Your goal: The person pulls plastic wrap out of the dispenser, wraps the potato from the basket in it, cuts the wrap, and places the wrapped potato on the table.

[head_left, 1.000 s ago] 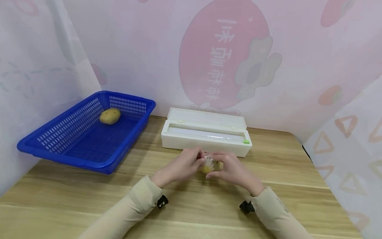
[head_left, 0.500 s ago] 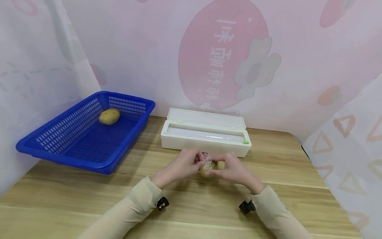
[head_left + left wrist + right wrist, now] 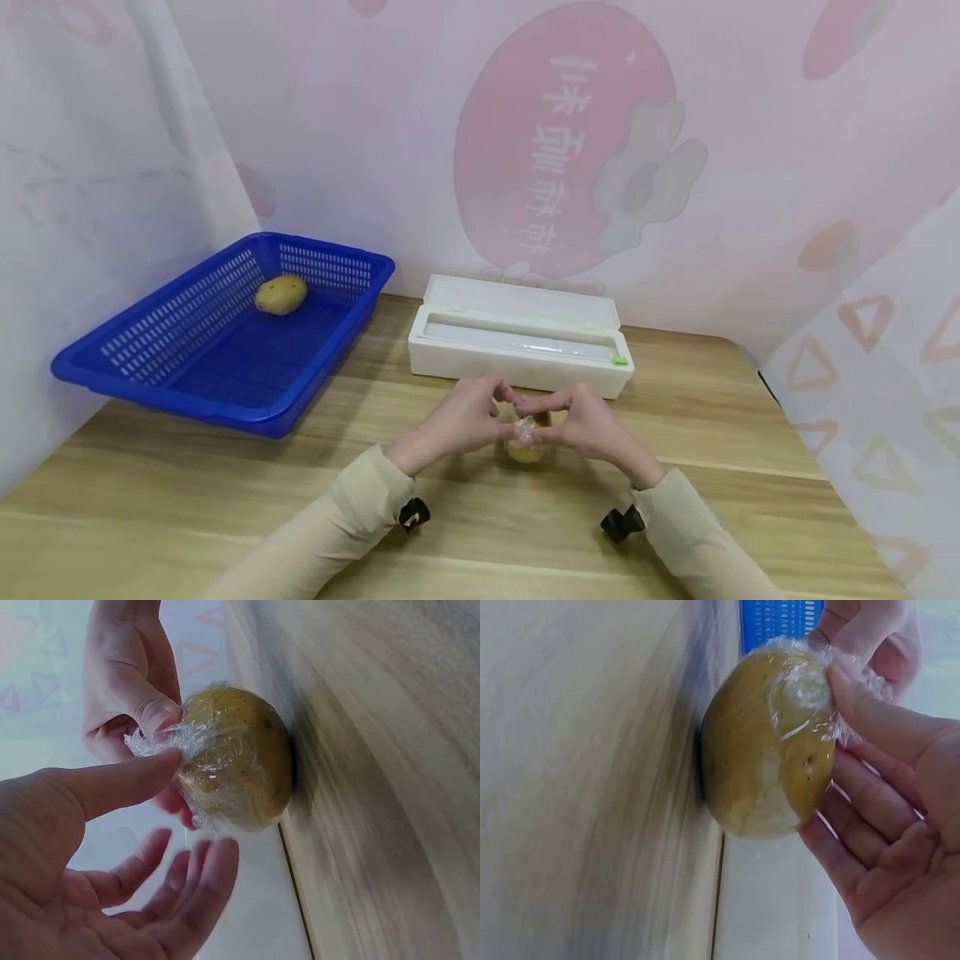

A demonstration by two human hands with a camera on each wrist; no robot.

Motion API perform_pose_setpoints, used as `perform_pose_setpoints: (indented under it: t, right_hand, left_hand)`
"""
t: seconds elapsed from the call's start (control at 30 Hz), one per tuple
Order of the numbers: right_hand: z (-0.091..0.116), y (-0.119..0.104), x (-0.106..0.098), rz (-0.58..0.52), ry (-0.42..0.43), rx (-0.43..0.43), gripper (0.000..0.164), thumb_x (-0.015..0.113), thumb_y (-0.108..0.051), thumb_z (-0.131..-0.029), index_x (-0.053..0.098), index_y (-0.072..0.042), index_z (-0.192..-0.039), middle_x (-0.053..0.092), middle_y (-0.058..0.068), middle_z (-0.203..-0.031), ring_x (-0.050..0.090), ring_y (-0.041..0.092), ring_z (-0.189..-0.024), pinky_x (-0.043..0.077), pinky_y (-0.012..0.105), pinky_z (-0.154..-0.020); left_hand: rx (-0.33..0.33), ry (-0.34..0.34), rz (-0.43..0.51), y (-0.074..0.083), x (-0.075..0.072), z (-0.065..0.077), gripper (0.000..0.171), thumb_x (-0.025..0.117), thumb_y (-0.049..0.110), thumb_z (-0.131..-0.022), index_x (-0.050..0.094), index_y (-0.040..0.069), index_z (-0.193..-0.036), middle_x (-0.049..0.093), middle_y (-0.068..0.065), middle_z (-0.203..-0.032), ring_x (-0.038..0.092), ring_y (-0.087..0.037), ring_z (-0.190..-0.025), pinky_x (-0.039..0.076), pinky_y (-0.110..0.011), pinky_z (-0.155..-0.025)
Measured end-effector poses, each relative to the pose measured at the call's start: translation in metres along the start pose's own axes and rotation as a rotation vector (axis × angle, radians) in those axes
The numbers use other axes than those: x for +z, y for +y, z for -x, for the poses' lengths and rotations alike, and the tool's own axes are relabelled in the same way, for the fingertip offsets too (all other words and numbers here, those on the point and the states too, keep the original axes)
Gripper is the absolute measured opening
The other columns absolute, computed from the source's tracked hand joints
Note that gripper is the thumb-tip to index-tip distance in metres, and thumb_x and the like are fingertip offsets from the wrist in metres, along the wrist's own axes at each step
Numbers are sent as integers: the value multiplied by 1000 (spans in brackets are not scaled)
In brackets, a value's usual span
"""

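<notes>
A yellow-brown potato point(image 3: 527, 453) in clear cling film stands on the wooden table between both hands, in front of the white film box. Its film point(image 3: 176, 742) is bunched into a crumpled tuft on the upper side. My left hand point(image 3: 459, 423) presses this tuft with a straight thumb; in the left wrist view its other fingers point(image 3: 199, 892) are loosely bent and apart from the potato. My right hand point(image 3: 592, 427) holds the potato, thumb on the film and fingers along its far side, as the right wrist view shows. Dark spots show through the film point(image 3: 802, 690).
Behind the hands stands a white cling film box point(image 3: 517, 367), lid raised, a film roll inside and a green slider point(image 3: 619, 360) at its right end. A blue plastic basket point(image 3: 273, 421) at the left holds another potato point(image 3: 281, 295). A printed curtain hangs behind the table point(image 3: 705, 392).
My left fingers have come away from the film, leaving the thumb on it. Both thumbs have moved closer together over the tuft, and more of the potato's near side shows.
</notes>
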State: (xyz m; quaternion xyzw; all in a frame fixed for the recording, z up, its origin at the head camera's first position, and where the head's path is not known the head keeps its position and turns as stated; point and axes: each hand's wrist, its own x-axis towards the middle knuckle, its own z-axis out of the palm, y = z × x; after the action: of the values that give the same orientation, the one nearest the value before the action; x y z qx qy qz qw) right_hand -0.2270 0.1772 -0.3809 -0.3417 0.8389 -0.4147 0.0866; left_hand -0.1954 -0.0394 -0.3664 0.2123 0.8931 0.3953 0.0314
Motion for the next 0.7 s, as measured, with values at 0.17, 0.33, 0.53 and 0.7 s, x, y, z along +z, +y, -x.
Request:
perform_pose_setpoints:
  t: [0.17, 0.33, 0.53, 0.7]
  right_hand:
    - [-1, 4, -2, -51, -32, -39, 26, 80, -19, -83, 77, -7, -105, 70, -3, -112, 61, 10, -112, 51, 28, -82]
    - [-1, 4, -1, -55, 7, -25, 16, 77, -18, -87, 79, -9, -100, 70, 0, -110, 63, 17, -111, 49, 27, -74]
    - [-1, 3, 4, -47, 93, 21, 14, 81, -22, -82, 81, -13, -93, 73, -7, -100, 66, 12, -101, 53, 36, -84]
    - [-2, 3, 6, -91, 121, 33, 11, 82, -21, -81, 81, -14, -90, 73, -6, -98, 67, 12, -101, 54, 32, -83]
  left_hand:
    - [-29, -5, -20, -2, 0, -2, 55, 84, 30, -80, 60, -2, -117, 62, -18, -118, 63, -31, -101, 53, -42, -82]
    - [-15, -56, 30, -4, 0, -3, 43, 81, 20, -83, 63, -1, -117, 65, -16, -117, 66, -28, -98, 55, -37, -78]
    - [43, -95, 73, -4, 0, -3, 33, 76, 10, -87, 65, 0, -116, 67, -15, -114, 68, -21, -90, 55, -27, -70]
    - [100, -125, 16, -5, -2, -2, 34, 72, 11, -91, 64, -2, -121, 66, -15, -116, 68, -20, -89, 55, -26, -72]
